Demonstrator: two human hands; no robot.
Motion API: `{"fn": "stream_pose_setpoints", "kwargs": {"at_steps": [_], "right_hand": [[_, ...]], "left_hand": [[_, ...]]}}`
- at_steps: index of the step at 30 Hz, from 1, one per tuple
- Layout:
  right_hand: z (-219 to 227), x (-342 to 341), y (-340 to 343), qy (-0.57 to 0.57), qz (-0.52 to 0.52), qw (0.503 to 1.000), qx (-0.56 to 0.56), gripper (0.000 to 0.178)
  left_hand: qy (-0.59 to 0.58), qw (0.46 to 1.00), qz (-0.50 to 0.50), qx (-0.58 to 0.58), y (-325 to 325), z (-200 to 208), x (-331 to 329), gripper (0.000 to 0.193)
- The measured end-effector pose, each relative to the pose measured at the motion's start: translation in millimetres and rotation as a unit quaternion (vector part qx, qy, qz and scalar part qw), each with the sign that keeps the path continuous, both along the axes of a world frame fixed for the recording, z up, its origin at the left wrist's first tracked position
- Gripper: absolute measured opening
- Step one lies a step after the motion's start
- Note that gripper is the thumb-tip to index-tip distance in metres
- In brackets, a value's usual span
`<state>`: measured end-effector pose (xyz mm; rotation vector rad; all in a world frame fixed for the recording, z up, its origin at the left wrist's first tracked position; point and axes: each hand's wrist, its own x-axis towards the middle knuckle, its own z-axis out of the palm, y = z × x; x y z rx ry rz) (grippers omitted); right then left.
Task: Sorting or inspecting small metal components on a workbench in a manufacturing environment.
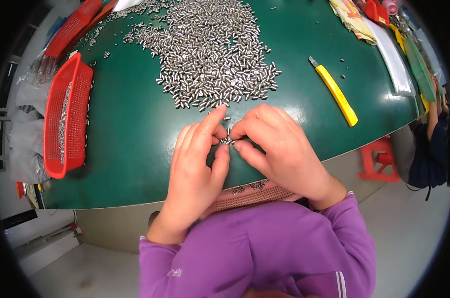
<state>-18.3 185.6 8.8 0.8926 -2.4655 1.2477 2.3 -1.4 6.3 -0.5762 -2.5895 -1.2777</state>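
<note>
We see the left hand (195,154) and the right hand (279,136), both bare, close together at the centre of the frame, over a small cluster of metal pieces (228,141) on the dark green counter (130,139). The left hand arches beside the cluster, forefinger extended toward the top of the frame and thumb bent inward; the right hand has forefinger and thumb nearly together at the cluster's right edge. We cannot tell whether either hand grips a piece, as the fingertips partly hide the contact. One loose piece (227,118) lies just above the cluster

We judge that only a few pieces are in hand and that by far the greater share is left: the broad pile (212,54) fills the top centre of the frame. Small metal parts also lie in the red basket (81,129) at the left and the pink basket (250,197) at lower centre; whether these are done or waiting, we cannot tell

The pieces are bright, silvery, short rods with tapered or rounded ends. The counter is smooth and faintly glossy; both baskets have perforated walls. At right, we note a slim cutter (336,94) with a yellow handle and its metal blade tip exposed
</note>
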Motion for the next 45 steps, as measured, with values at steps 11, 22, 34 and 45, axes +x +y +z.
{"fn": "stream_pose_setpoints", "kwargs": {"at_steps": [11,22,34,45], "right_hand": [[-2.6,3.9,-0.7,0.006,-0.021,1.0,-0.002,0.015],[-2.4,3.9,3.6,-0.005,-0.005,1.0,-0.001,0.016],[-2.6,4.7,5.2,-0.008,-0.01,1.0,0.014,0.02],[-2.1,4.9,2.3,0.007,-0.006,1.0,0.013,0.02]], "left_hand": [[-0.013,1.0,-0.005,-0.012,-1.0,2.6,2.2,0.062],[-0.018,1.0,-0.01,0.011,-1.1,3.9,2.9,0.066],[-0.02,1.0,-0.003,-0.004,-2.5,2.9,5.3,0.068],[-0.009,1.0,0.012,-0.007,-1.1,2.8,6.3,0.069]]}}
